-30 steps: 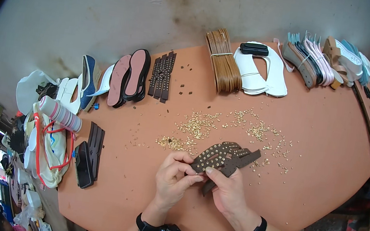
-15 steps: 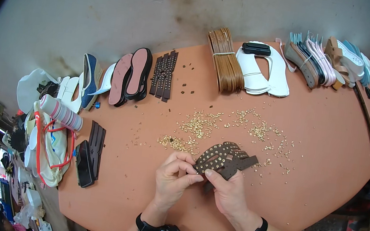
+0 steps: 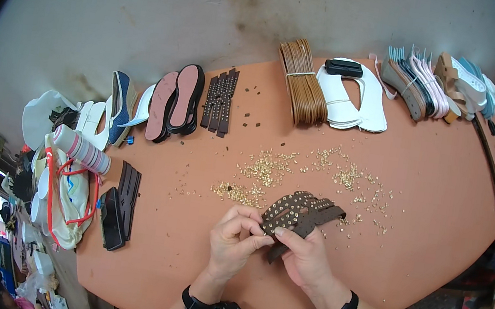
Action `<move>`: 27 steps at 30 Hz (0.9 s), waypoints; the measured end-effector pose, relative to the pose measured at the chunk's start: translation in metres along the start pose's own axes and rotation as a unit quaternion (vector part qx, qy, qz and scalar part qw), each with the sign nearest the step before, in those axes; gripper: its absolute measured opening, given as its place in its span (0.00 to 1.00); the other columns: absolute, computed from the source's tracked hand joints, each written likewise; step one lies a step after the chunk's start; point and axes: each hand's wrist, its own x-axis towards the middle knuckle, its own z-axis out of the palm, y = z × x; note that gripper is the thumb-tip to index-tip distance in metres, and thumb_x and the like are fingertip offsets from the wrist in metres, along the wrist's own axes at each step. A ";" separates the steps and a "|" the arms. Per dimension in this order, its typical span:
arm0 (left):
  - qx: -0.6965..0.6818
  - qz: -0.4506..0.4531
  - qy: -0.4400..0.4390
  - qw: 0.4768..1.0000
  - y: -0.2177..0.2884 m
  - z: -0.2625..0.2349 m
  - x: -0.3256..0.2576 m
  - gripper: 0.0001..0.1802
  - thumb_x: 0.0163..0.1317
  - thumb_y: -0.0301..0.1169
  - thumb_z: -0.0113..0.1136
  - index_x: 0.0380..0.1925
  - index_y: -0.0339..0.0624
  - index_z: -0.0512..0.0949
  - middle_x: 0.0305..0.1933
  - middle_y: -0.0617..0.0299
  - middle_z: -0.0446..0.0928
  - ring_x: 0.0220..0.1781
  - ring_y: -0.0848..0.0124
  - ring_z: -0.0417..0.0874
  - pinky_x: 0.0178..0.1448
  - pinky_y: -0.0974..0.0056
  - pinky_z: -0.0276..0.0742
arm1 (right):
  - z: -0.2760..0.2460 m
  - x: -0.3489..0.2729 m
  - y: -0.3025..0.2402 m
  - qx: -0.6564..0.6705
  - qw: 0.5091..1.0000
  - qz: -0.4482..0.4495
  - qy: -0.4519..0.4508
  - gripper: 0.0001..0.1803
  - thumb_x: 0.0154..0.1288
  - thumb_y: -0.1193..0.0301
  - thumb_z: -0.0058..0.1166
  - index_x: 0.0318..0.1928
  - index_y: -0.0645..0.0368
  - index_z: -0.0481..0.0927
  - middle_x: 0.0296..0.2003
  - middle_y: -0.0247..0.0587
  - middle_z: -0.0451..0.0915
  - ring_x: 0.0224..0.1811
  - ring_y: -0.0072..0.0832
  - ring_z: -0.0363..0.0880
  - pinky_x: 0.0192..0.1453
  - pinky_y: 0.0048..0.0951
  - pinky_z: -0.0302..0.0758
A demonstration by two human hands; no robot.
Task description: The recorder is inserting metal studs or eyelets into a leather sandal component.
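Note:
A dark brown slotted shoe upper [image 3: 293, 211], studded with small gold eyelets, is held curved between my two hands above the table. Its left end is pinched between the thumb and fingers of my left hand [image 3: 234, 241]. The thumb of my right hand [image 3: 309, 258] presses on the near side of the strap, while its fingers are hidden underneath. Whether a loose eyelet sits between my left fingertips is too small to tell. Just beyond the hands lie loose gold eyelets [image 3: 268, 167] in scattered heaps on the brown tabletop [image 3: 166, 282].
Flat studded uppers [image 3: 219, 101] lie beside pink-lined black soles [image 3: 186, 98]. Farther right stand a tied brown strip bundle [image 3: 301, 86], white insoles [image 3: 372, 102] and wedge shoe parts [image 3: 419, 84]. At the left are a striped cup [image 3: 82, 150], a black case [image 3: 113, 221] and unstudded uppers [image 3: 128, 191].
The shoe upper has tilted and bent a little, its right end now curling downward. Both hands keep their grip in nearly the same place.

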 end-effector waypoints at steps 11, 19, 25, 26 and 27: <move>0.023 0.008 0.027 0.999 -0.006 0.001 -0.004 0.07 0.42 0.17 0.65 0.22 0.35 0.76 0.37 0.60 0.71 0.39 0.73 0.72 0.42 0.70 0.71 | 0.007 -0.003 -0.003 0.006 0.999 -0.001 0.032 0.06 0.58 0.82 0.48 0.37 0.62 0.74 0.33 0.31 0.75 0.34 0.17 0.73 0.40 0.20 0.71; -0.045 -0.051 0.001 0.998 -0.010 -0.002 -0.002 0.08 0.44 0.16 0.64 0.23 0.34 0.74 0.35 0.60 0.72 0.38 0.74 0.74 0.42 0.71 0.73 | 0.001 0.000 0.003 -0.086 0.995 -0.056 0.011 0.08 0.56 0.83 0.49 0.37 0.62 0.72 0.33 0.31 0.75 0.34 0.16 0.73 0.40 0.19 0.71; -0.143 -0.120 0.009 0.982 -0.002 -0.002 0.000 0.20 0.46 0.14 0.62 0.37 0.36 0.64 0.35 0.60 0.72 0.37 0.75 0.74 0.43 0.71 0.76 | -0.004 0.003 0.003 -0.108 0.993 -0.049 -0.003 0.10 0.55 0.84 0.50 0.39 0.62 0.72 0.34 0.32 0.75 0.36 0.17 0.73 0.42 0.20 0.72; -0.137 -0.122 0.005 0.983 -0.002 -0.003 0.000 0.21 0.46 0.14 0.62 0.38 0.36 0.64 0.34 0.60 0.71 0.37 0.75 0.75 0.43 0.71 0.76 | -0.004 0.003 0.003 -0.112 0.992 -0.052 -0.004 0.10 0.55 0.84 0.50 0.39 0.62 0.72 0.34 0.32 0.75 0.36 0.17 0.74 0.43 0.20 0.72; -0.132 -0.124 0.000 0.984 -0.001 -0.003 0.001 0.21 0.46 0.13 0.62 0.39 0.37 0.64 0.34 0.60 0.71 0.37 0.75 0.75 0.43 0.71 0.76 | -0.003 0.002 0.003 -0.117 0.991 -0.061 -0.004 0.10 0.55 0.84 0.50 0.39 0.63 0.73 0.35 0.33 0.76 0.37 0.19 0.74 0.43 0.21 0.72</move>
